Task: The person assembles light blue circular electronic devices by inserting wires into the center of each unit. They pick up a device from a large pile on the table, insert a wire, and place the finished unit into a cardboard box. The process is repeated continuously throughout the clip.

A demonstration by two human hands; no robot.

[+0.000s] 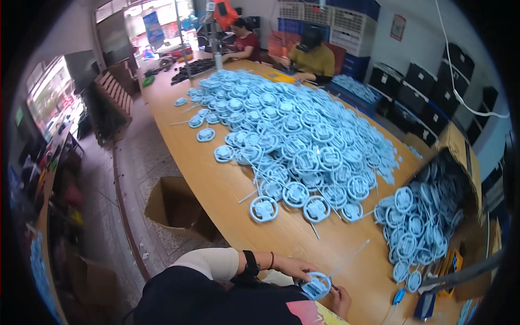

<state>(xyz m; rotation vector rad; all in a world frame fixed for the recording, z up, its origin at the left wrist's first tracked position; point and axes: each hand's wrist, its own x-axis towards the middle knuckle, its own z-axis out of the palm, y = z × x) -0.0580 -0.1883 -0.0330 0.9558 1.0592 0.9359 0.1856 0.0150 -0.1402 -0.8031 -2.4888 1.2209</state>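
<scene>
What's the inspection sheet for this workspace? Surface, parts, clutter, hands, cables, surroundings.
Surface: light-brown table.
Parts: big heap of pale-blue ring parts; more spilling from a tipped cardboard box at right.
Clutter: small blue item near that box.
Hands: left hand holds one ring part; right hand close beside it, grip unclear.
Cables: white cable hanging, upper right.
Surroundings: two co-workers beyond the heap; stacked crates behind.

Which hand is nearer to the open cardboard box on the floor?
Left. The left hand is right of the cardboard box, gripping a light blue wheel-shaped part; the right hand is farther right, on that part's other side.
</scene>
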